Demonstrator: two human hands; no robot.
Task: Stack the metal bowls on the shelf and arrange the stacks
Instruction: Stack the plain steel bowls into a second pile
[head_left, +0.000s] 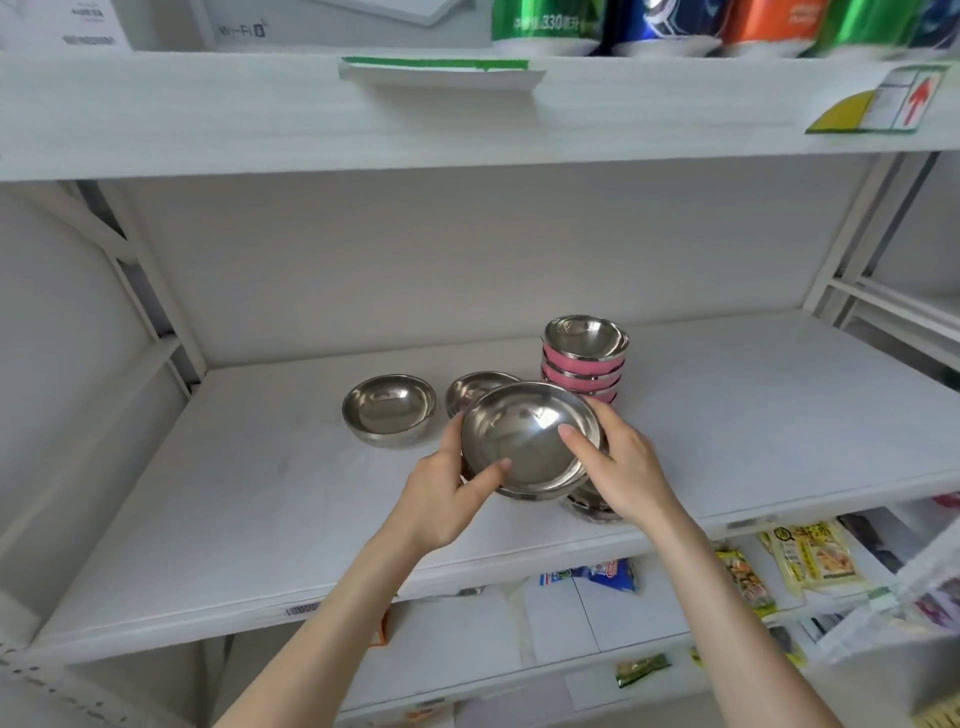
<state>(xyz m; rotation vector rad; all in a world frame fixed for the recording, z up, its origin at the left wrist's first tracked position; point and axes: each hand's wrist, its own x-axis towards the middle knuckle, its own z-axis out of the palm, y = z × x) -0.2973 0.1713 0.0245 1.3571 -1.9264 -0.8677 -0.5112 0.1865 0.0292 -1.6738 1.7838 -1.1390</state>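
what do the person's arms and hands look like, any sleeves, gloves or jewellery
Both forearms are bare up to the bottom edge of the view, with no sleeves showing. The left hand and right hand wear no gloves, and no rings, watch or bracelets are visible. The nails look short and unpainted.

Shelf board (753, 415) lay bare right of the fingers (576, 441); pink-banded stack (584, 364) and two loose bowls (389, 410) crowded behind them.

shiny steel bowl (530, 439) tilted, lifted off shelf (260, 493); pink-banded stack (584, 358) behind
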